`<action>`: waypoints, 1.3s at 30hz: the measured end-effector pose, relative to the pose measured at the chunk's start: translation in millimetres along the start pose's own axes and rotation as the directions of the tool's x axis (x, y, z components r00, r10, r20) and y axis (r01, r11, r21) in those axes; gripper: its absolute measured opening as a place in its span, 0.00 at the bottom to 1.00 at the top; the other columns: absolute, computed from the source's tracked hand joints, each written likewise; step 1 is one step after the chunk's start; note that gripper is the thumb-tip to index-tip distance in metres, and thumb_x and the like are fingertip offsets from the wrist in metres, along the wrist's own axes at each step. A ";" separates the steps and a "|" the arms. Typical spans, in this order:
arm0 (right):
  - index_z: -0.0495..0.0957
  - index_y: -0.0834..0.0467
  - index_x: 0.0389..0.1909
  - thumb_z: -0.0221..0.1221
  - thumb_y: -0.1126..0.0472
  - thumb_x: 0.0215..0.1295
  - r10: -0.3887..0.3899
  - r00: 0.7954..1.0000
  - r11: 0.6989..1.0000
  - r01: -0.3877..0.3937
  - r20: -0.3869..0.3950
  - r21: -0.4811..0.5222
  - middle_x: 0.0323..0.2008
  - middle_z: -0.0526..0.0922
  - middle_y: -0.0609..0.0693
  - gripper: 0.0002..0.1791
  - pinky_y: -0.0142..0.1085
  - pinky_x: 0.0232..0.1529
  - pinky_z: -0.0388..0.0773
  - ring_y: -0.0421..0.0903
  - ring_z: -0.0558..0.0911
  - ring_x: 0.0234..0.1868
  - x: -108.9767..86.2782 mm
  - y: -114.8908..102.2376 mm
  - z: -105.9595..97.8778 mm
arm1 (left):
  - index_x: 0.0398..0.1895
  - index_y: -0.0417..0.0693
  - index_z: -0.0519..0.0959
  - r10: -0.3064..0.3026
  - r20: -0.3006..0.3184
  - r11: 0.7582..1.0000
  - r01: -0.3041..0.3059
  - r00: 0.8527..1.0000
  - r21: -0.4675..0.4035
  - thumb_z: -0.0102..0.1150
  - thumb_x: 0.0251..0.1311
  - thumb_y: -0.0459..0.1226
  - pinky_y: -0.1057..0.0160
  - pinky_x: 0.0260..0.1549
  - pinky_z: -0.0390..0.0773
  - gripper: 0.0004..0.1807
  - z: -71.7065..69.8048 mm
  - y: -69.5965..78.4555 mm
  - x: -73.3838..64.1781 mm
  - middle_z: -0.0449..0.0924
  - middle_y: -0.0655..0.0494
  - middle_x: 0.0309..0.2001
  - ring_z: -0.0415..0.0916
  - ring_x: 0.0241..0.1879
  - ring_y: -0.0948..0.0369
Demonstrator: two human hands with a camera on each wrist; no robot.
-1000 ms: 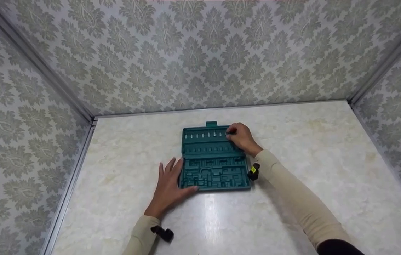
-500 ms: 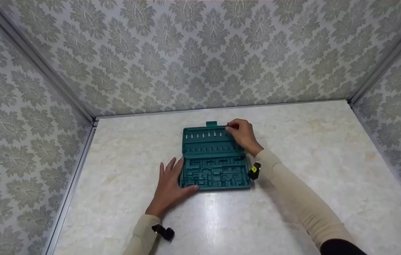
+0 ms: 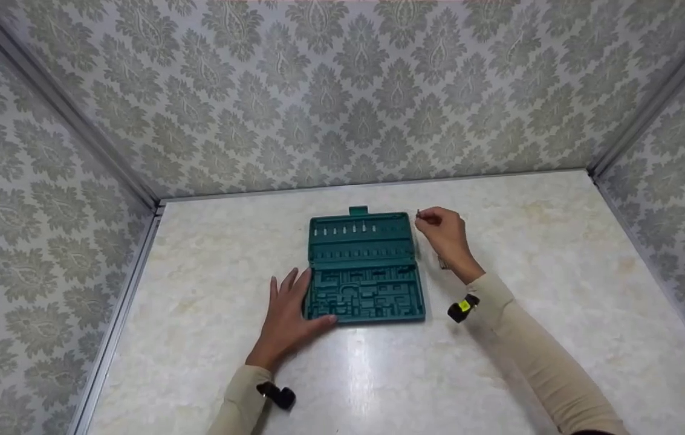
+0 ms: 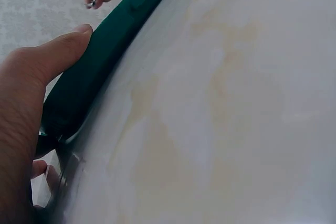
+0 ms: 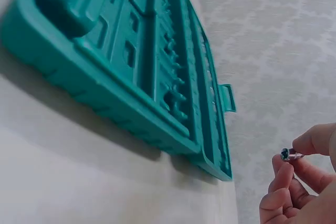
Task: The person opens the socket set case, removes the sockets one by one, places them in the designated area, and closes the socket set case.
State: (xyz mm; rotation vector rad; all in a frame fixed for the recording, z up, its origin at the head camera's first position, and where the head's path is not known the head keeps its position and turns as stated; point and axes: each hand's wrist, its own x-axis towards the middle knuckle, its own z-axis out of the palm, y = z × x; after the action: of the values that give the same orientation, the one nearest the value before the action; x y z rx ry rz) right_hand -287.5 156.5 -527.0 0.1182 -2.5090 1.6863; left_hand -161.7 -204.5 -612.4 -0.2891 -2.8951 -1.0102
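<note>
A green moulded tool case (image 3: 366,264) lies unfolded on the table, with several small silver pieces (image 3: 354,228) standing in the lid's upper row. My left hand (image 3: 285,326) rests at its near left corner. The thumb lies along the front edge and the straight fingers spread beside the left side. Past the case's right edge, my right hand (image 3: 446,238) pinches a small metal socket (image 5: 289,154) between thumb and finger. Its hollow, star-shaped end shows in the right wrist view. My other right fingers are loosely curled.
The case's latch tab (image 3: 358,211) points to the back wall. Part of a small striped item (image 3: 443,263) shows beneath my right wrist; the rest is hidden. Patterned walls enclose the pale marbled table (image 3: 529,241) at the back and sides.
My right hand has moved off the case's upper right corner to its right, holding the socket clear of the lid. My left hand has stayed in place.
</note>
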 end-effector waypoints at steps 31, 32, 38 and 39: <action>0.92 0.62 0.45 0.74 0.60 0.71 0.123 0.971 0.990 -0.135 -0.206 -0.046 0.43 0.92 0.57 0.09 0.26 0.37 0.80 0.38 0.85 0.38 -62.7 69.3 -54.9 | 0.91 0.55 0.55 0.048 -0.003 0.999 -0.048 0.999 0.007 0.71 0.54 0.75 0.41 0.85 0.26 0.67 1.6 -1.4 0.0 0.60 0.44 0.86 0.47 0.88 0.46; 0.92 0.62 0.44 0.74 0.60 0.71 0.116 0.972 0.989 -0.131 -0.206 -0.063 0.43 0.92 0.57 0.09 0.25 0.37 0.80 0.39 0.85 0.38 -63.9 70.7 -53.5 | 0.91 0.55 0.55 0.045 -0.003 0.999 -0.045 0.999 0.006 0.71 0.54 0.75 0.41 0.86 0.26 0.67 1.6 -1.2 -0.1 0.59 0.44 0.86 0.47 0.88 0.46; 0.93 0.61 0.45 0.72 0.61 0.73 0.086 0.977 0.980 -0.118 -0.194 -0.162 0.44 0.93 0.58 0.08 0.26 0.41 0.78 0.46 0.87 0.41 -66.2 74.2 -47.3 | 0.91 0.57 0.55 0.022 0.000 1.000 -0.022 1.000 0.002 0.71 0.54 0.75 0.41 0.86 0.26 0.68 0.2 -0.1 -0.1 0.56 0.43 0.87 0.46 0.88 0.45; 0.93 0.61 0.45 0.72 0.61 0.73 0.083 0.978 0.977 -0.118 -0.194 -0.176 0.43 0.93 0.58 0.08 0.28 0.41 0.79 0.47 0.87 0.41 -66.4 74.2 -46.1 | 0.91 0.57 0.55 0.021 0.000 1.000 -0.021 1.000 0.001 0.71 0.54 0.75 0.41 0.86 0.27 0.68 -0.1 -0.1 -0.1 0.56 0.42 0.87 0.45 0.88 0.45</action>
State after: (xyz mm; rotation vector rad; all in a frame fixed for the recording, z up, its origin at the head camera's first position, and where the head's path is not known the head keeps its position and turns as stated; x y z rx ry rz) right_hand -228.9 227.2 -587.0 -0.1779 -2.5515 1.4109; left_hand -161.6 -204.6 -612.4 -0.3179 -2.8861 -1.0057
